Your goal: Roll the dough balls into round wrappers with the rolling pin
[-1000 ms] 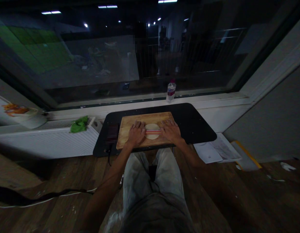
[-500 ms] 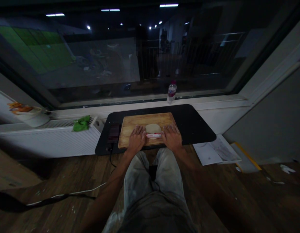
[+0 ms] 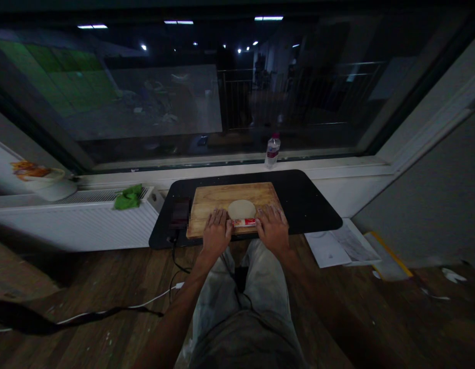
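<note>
A flat round of pale dough (image 3: 241, 209) lies on a wooden board (image 3: 210, 197) on a small black table (image 3: 310, 197). A red and white rolling pin (image 3: 244, 222) rests across the near edge of the dough. My left hand (image 3: 216, 233) presses on the pin's left end with its fingers stretched flat. My right hand (image 3: 271, 229) lies the same way on the right end. Both palms hide the ends of the pin.
A dark phone (image 3: 180, 212) lies left of the board, with a cable hanging to the floor. A water bottle (image 3: 272, 150) stands on the window sill. A green cloth (image 3: 128, 197) lies on the white radiator. Papers (image 3: 339, 246) lie on the floor to the right.
Both hands have drawn the rolling pin toward me, from the middle of the dough to its near edge. More of the dough shows now.
</note>
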